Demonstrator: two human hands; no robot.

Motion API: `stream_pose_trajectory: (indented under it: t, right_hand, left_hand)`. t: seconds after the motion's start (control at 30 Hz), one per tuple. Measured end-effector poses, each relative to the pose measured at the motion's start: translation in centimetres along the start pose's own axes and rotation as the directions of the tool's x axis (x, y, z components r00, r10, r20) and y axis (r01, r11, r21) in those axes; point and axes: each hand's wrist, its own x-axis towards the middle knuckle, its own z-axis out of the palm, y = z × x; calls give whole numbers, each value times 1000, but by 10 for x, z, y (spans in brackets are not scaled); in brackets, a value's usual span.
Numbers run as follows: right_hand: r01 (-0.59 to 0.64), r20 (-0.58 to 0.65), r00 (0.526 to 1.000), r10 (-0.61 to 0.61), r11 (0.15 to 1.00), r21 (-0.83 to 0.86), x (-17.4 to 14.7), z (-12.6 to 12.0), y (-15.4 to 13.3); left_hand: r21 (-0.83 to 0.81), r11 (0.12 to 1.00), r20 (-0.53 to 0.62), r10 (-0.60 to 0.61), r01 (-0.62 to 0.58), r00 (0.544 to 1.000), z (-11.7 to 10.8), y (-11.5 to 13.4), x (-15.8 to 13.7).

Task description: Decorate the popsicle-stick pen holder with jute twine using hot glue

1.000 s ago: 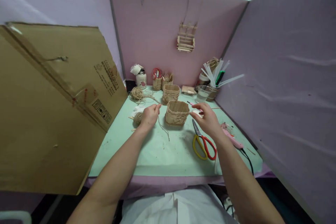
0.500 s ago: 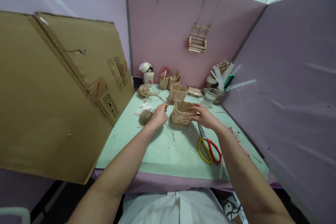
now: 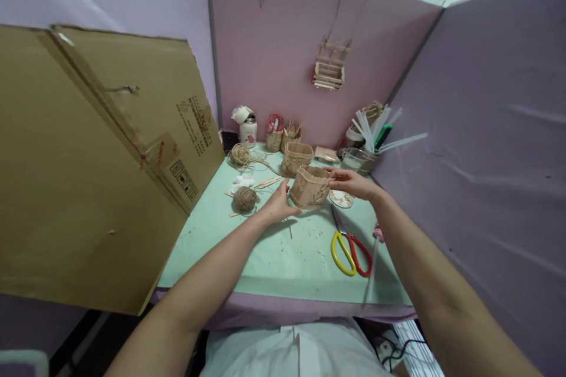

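A small tan basket (image 3: 311, 188) with a scalloped rim and raised decoration on its side is held between my two hands, tilted a little. My left hand (image 3: 279, 205) rests against its left side, with the thumb low near the base. At the upper right, my right hand (image 3: 351, 182) grips the wall near the rim. Just behind is a second, similar basket (image 3: 298, 158). Left of my left hand lies a ball of brown twine (image 3: 246, 199). Scissors (image 3: 351, 250) with one yellow and one red handle lie below the held basket, blades pointing away.
A large cardboard sheet (image 3: 101, 165) leans along the left. At the back are a loose twine coil (image 3: 241, 155), a white bottle (image 3: 248, 131) and a cup of white sticks (image 3: 374, 135). A small round plate (image 3: 341, 198) sits under my right hand. A wooden swing (image 3: 329, 73) hangs above.
My left hand has moved right, from beside the twine ball to the basket. The basket has turned and tilted, and my right hand has shifted right along its rim.
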Motion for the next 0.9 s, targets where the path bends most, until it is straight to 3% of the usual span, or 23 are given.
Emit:
stream_pose_trajectory:
  t: [0.2,0.37,0.57,0.73,0.9]
  right_hand:
    - [-7,27,1000,6,999,51,1,6,-3]
    - [28,10,1000,-29,994,108,3,10,-2]
    - [70,-143,988,-60,995,68,2,13,-1]
    - [124,-416,904,-100,992,31,-3,10,-2]
    - [76,-554,828,-87,996,-42,-20,-1,-6]
  left_hand:
    - [-79,996,55,53,-48,997,4,7,0]
    - [-62,996,2,70,-69,998,6,9,-1]
    - [24,987,-2,160,-160,987,5,5,1]
    - [73,986,16,151,-152,988,6,2,2]
    - [119,984,4,131,-131,991,-2,-3,2]
